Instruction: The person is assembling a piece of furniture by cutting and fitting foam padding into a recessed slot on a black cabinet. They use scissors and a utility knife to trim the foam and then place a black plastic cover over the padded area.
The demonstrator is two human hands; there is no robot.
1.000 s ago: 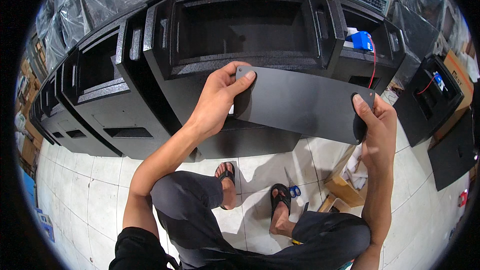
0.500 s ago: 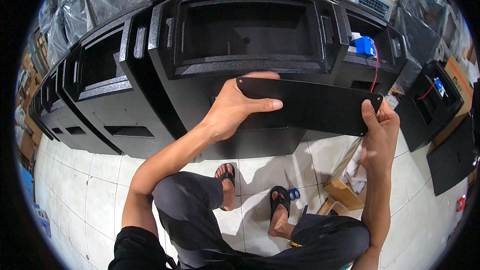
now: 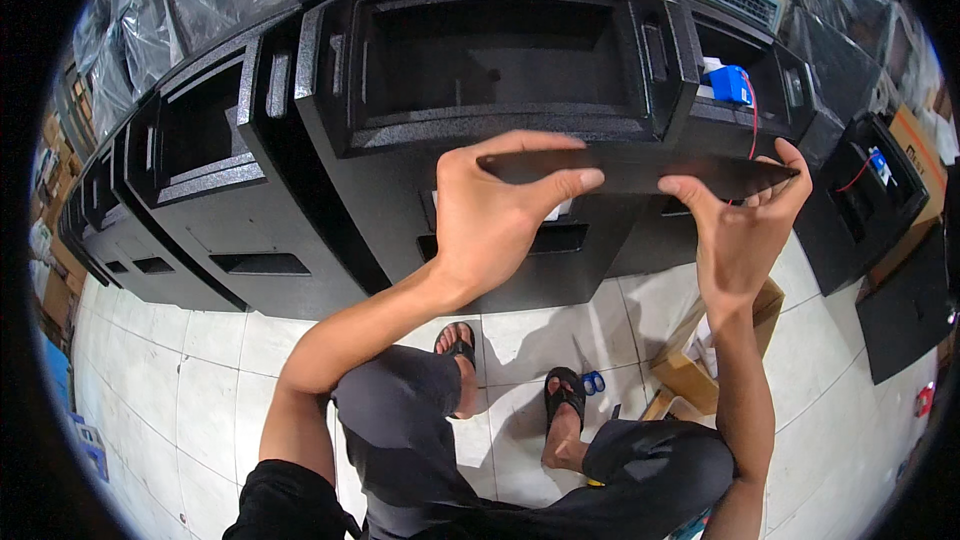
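Note:
A thin black rectangular plate (image 3: 625, 172) is held up between both hands, tilted so that it shows nearly edge-on. My left hand (image 3: 500, 200) grips its left end, thumb on the near side and fingers along the far side. At the right end, my right hand (image 3: 745, 220) pinches it with the thumb in front and fingers behind, the index finger raised. Just beyond the plate stands a large black speaker-like cabinet (image 3: 400, 210) with a deep rectangular recess (image 3: 490, 60) in its upper part and a slot lower on its front.
More black cabinets (image 3: 230, 225) line up at the left. A blue block with a red wire (image 3: 730, 86) sits in the right cabinet's recess. On the tiled floor are blue-handled scissors (image 3: 594, 382) and an open cardboard box (image 3: 695, 360). Another black cabinet (image 3: 865, 205) stands far right.
The plate has been tipped from facing me broadly to nearly edge-on. My right thumb has shifted left along it, and both hands have turned with it.

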